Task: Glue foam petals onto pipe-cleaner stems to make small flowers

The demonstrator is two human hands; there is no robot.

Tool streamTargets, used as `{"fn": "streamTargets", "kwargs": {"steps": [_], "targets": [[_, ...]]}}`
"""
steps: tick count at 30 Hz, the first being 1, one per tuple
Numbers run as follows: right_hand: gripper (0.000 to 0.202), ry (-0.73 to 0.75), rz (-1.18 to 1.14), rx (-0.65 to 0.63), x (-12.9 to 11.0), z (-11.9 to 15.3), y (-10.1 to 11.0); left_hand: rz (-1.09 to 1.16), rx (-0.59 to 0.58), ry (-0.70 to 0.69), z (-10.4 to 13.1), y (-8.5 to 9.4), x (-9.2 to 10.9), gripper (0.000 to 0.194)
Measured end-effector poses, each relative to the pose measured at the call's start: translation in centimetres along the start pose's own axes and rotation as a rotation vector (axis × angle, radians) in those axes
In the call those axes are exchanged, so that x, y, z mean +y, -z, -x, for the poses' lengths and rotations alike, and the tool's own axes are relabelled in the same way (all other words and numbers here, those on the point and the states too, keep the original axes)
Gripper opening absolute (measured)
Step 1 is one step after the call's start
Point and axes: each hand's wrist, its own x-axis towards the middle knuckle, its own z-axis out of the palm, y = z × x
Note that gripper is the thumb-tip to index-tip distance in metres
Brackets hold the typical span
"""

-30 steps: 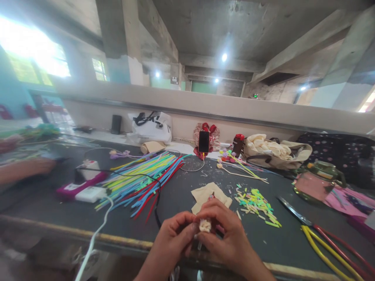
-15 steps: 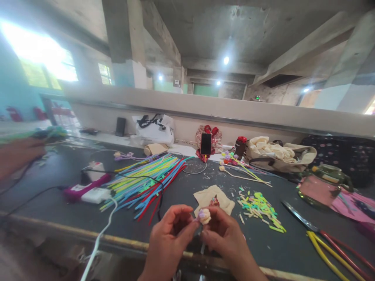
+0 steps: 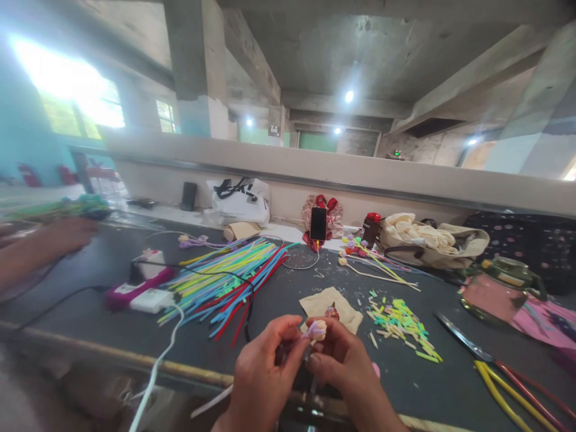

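A small cream and lilac flower point(image 3: 317, 330) is pinched between both hands near the table's front edge. My left hand point(image 3: 270, 366) holds it from the left, thumb and fingertips closed at its lilac side. On the right, my right hand point(image 3: 342, 360) has its fingers curled round the flower's other side and the stem below. A pale stem hangs under the hands, partly hidden. Just behind them a beige cloth point(image 3: 351, 309) lies flat with a small reddish object point(image 3: 332, 311) on it. Short cut pieces point(image 3: 400, 324) in green, yellow and cream lie to the right.
Coloured fuzzy stems point(image 3: 229, 282) and a power strip point(image 3: 139, 290) with cables lie left. Scissors point(image 3: 468, 345) and a green-lidded jug point(image 3: 499, 288) stand out right. Finished flowers point(image 3: 355, 246), a phone point(image 3: 318, 224) and bags are behind. Another person's hand point(image 3: 67, 237) is far left.
The flower has tilted and turned, showing more lilac on its left side. A pale strip now shows below the table edge left of my hands. The other person's hand has moved right.
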Motion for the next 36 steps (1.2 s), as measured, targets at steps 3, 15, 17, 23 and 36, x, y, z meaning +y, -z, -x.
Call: {"fn": "streamTargets", "kwargs": {"steps": [3, 15, 17, 23, 36], "targets": [[0.036, 0.001, 0.033, 0.010, 0.0, 0.0, 0.0, -0.077, -0.066, -0.080, -0.2, 0.1, -0.9, 0.024], [0.018, 0.014, 0.201, 0.174, -0.5, 1.9, 1.7, 0.191, -0.238, 0.296, -1.8, 0.0, -0.4, 0.019], [0.019, 0.062, 0.259, 0.149, -0.3, 2.0, 1.4, 0.352, -0.299, 0.443, -2.2, -0.1, -0.9, 0.022], [0.013, 0.157, 0.462, 0.118, -0.2, 1.6, 1.0, 0.681, -0.230, 0.700, -2.6, -0.2, -0.6, 0.033], [0.017, 0.179, 0.576, 0.109, -0.4, 1.5, -2.2, 0.972, -0.249, 0.850, -2.8, -0.4, 1.4, 0.028]]}}
